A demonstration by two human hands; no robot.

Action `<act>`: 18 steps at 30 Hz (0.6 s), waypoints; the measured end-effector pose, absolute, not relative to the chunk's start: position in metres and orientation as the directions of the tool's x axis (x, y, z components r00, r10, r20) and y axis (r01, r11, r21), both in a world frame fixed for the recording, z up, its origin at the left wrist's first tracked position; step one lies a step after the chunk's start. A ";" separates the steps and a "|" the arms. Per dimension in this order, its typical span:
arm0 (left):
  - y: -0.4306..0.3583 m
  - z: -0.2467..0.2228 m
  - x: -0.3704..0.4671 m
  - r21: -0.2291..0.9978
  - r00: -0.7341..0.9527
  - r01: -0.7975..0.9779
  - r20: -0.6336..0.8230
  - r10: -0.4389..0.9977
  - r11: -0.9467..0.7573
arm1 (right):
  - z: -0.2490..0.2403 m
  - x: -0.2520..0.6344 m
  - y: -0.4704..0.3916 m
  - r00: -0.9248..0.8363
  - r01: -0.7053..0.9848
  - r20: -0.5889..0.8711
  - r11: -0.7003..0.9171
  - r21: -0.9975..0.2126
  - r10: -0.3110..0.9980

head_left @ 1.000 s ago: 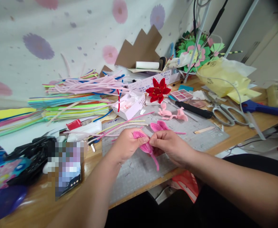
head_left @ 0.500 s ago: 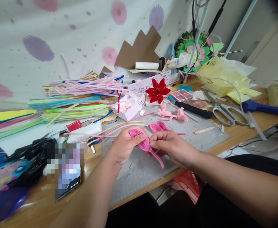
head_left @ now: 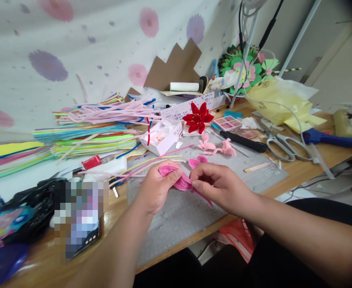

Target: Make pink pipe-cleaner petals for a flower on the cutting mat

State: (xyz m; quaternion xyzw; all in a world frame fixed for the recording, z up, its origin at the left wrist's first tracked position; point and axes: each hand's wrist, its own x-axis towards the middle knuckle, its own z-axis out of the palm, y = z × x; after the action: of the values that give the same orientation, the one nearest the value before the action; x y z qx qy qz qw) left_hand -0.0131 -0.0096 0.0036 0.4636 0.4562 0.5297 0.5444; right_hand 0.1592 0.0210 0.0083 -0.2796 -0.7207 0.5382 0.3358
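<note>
My left hand grips a pink petal of coiled pipe cleaner, thumb across its face. My right hand pinches the petal's base between thumb and fingers, where a twisted pink stem slants down to the right. Part of another pink looped piece shows just behind my right hand, on the grey cutting mat. Beyond it lie light-pink curled pieces, and farther back a red pipe-cleaner flower sits with open petals.
Bundles of coloured pipe cleaners are heaped at the left, near a white box. Scissors, a black-handled tool and a wooden stick lie to the right. A phone rests at the front left.
The petal has tilted flatter, its stem swinging a little to the right. My right hand has rotated slightly at the base, and the whole view has shifted a bit.
</note>
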 end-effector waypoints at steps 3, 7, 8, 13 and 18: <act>-0.010 0.001 -0.014 0.992 0.015 -0.119 0.040 0.999 -0.038 | 0.003 0.156 0.023 -0.654 -0.063 0.089 0.064 -0.996 0.751; -0.010 -0.002 -0.013 0.988 -0.012 -0.046 0.147 0.989 -0.147 | -0.003 0.149 0.022 -0.653 -0.181 -0.018 -0.179 -0.967 0.757; -0.009 -0.002 -0.013 0.984 -0.021 -0.026 0.177 0.984 -0.178 | -0.004 0.148 0.021 -0.651 -0.219 -0.033 -0.230 -0.948 0.759; -0.010 0.002 -0.014 0.976 0.006 0.008 0.217 0.976 -0.217 | -0.004 0.146 0.019 -0.636 -0.299 -0.113 -0.379 -0.876 0.763; -0.013 0.013 -0.027 0.987 0.170 0.120 0.088 0.981 -0.110 | 0.001 0.155 0.032 -0.590 -0.141 0.021 -0.078 -0.987 0.807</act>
State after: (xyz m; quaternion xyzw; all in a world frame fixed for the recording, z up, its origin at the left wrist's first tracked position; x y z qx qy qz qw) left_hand -0.0272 -0.0133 0.0131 0.5951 0.4628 0.4479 0.4807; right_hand 0.1550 0.0315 0.0012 -0.2862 -0.5815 0.6760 0.3507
